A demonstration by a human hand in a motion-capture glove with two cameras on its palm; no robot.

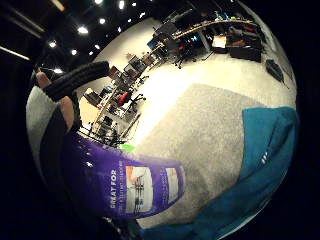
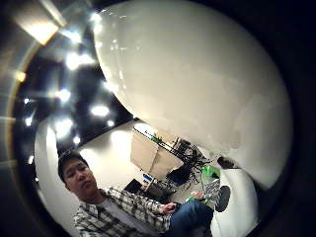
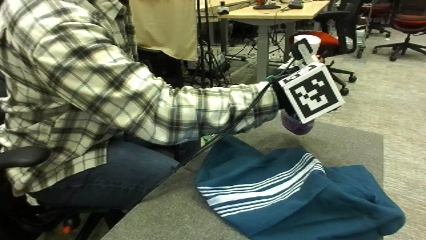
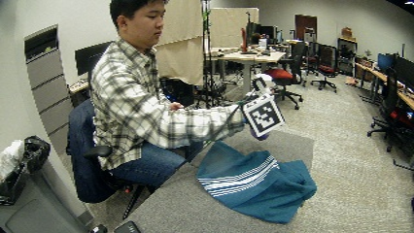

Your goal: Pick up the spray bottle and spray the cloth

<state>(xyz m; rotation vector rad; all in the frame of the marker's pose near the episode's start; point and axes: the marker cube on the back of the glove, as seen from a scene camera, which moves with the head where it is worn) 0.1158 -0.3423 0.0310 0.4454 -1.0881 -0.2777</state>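
My gloved right hand (image 3: 278, 95) holds a spray bottle in the air above the far end of a grey table (image 3: 346, 145). The bottle's purple base (image 3: 297, 125) shows below the hand and its white spray head (image 3: 305, 46) above it. In the little finger side palm view the purple labelled bottle (image 1: 125, 182) lies against the palm with a gloved finger (image 1: 77, 80) curled round it. The bottle's white surface (image 2: 197, 84) fills the thumb side palm view. A teal cloth (image 3: 286, 195) with white stripes lies crumpled on the table, below and in front of the bottle.
The grey table (image 4: 187, 208) runs toward the camera, with a dark phone (image 4: 132, 227) at its near edge. Desks (image 4: 249, 56) and office chairs (image 4: 284, 75) stand behind on the carpet. The person sits on a chair at the table's left side.
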